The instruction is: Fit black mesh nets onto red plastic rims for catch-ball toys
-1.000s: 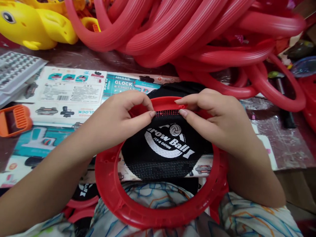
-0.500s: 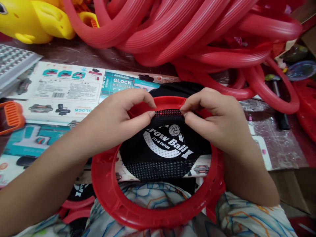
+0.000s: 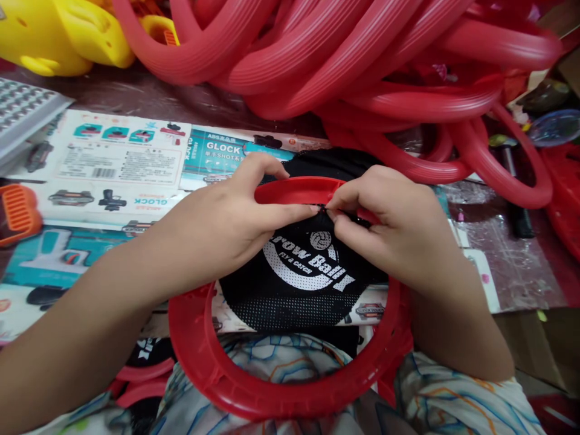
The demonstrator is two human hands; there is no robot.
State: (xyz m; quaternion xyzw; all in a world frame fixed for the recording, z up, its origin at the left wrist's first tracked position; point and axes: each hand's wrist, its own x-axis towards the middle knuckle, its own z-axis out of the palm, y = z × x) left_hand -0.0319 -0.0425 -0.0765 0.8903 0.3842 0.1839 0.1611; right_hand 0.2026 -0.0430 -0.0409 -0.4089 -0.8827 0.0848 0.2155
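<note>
A red plastic ring (image 3: 290, 393) lies before me, its near side over my lap. Inside it is a round black mesh fabric (image 3: 290, 302) printed with white "row Ball" lettering and a ball. At the ring's far side, my right hand (image 3: 385, 217) pinches the fabric's edge between thumb and index finger. My left hand (image 3: 235, 217) stretches its thumb along that edge, the tip almost meeting the right fingertips. Its index finger bends over the ring's far rim. Both hands cover parts of the far rim. More black fabric shows beyond the ring.
Large red ribbed hoops (image 3: 317, 66) are heaped at the back. A yellow toy (image 3: 77, 36) and a grey studded panel (image 3: 31, 115) stand at the left, above an orange piece (image 3: 20, 214). Printed cardboard (image 3: 113, 151) lies under the work. A dark-handled tool (image 3: 516, 193) rests at the right.
My left thumb has slid right along the fabric's edge toward my right fingertips, away from its index finger. The mesh edge there is now bunched against the rim. The ring has hardly moved.
</note>
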